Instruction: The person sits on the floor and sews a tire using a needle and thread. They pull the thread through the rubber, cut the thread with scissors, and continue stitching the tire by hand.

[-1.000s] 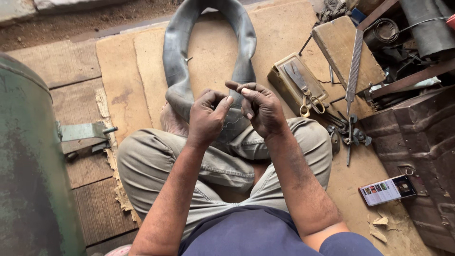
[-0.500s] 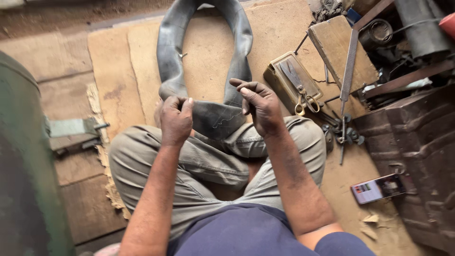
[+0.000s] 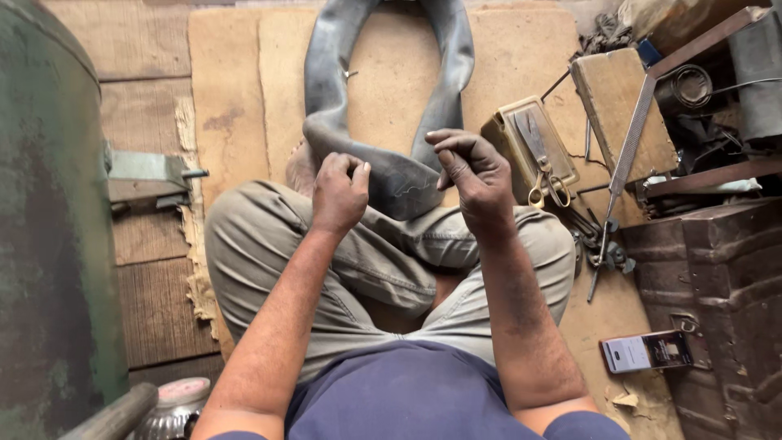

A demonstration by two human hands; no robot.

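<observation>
Black inner tube (image 3: 391,175) top cut off, left hand (image 3: 338,194) pinching it, right hand (image 3: 472,175) curled, contents unclear

Short navy-blue sleeves, navy shirt (image 3: 407,391) down the front. Khaki trousers (image 3: 342,261), creased and worn-looking at the knees. Forearms bare, left hand (image 3: 338,195) and right hand (image 3: 476,175) gloveless, dark grime smudged over fingers (image 3: 452,151) and wrists.

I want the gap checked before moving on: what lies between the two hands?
In the head view, only the black rubber inner tube lies between the left hand and the right hand, resting across the lap; the left hand grips its edge.
</observation>
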